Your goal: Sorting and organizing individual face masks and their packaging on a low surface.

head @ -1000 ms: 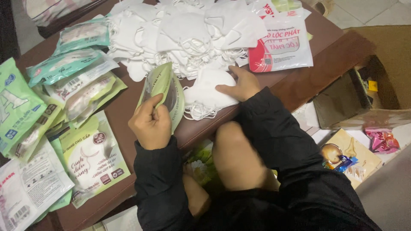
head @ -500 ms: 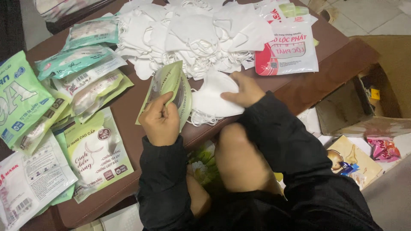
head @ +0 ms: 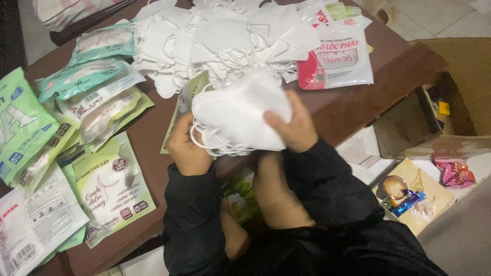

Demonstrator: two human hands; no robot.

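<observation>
Now the right hand (head: 292, 128) is lifting a stack of white folded masks (head: 238, 115) up off the brown table (head: 153, 128); half a second ago that hand was lying flat on the masks at the table's near edge, so the stack seems picked up and brought to the packet for filling. The left hand (head: 186, 148) is staying where it was, gripping a pale green packet (head: 180, 110) that is now mostly hiding behind the stack, only its left edge and top corner showing. The right hand's fingers are closing around the stack's right end, thumb pressing on the front. The left hand is curling shut on the packet's lower part, and the masks' ear loops are dangling against it. Just beyond the stack, the big heap of loose white masks (head: 220, 36) is lying on the table, with filled packets (head: 97, 97) off to the stack's left.
</observation>
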